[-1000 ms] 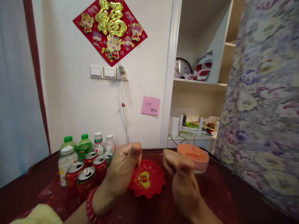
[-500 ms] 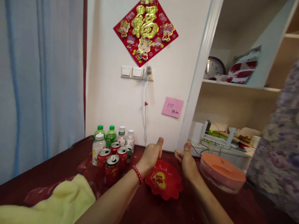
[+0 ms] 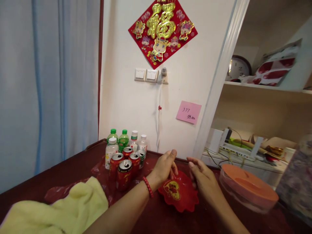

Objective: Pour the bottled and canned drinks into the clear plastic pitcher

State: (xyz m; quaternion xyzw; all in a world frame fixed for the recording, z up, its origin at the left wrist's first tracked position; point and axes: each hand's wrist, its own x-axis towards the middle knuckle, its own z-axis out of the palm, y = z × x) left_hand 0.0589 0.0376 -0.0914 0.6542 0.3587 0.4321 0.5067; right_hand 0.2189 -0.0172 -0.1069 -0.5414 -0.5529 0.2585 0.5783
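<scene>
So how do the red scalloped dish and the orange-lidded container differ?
The red scalloped dish is open, shallow and wavy-edged, with a gold heart design inside; the orange-lidded container is closed, deeper, smooth-rimmed and clear-walled. The dish lies between the left hand and right hand; the container sits apart, beyond the right hand. Both rest on the dark red table.

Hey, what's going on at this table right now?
A person has both hands at a red dish on a dark red table. The left hand and right hand sit over its far edge, fingers loosely spread, holding nothing. Cans and bottles stand to the left, a yellow cloth lies nearer, and an orange-lidded container is on the right.
</scene>
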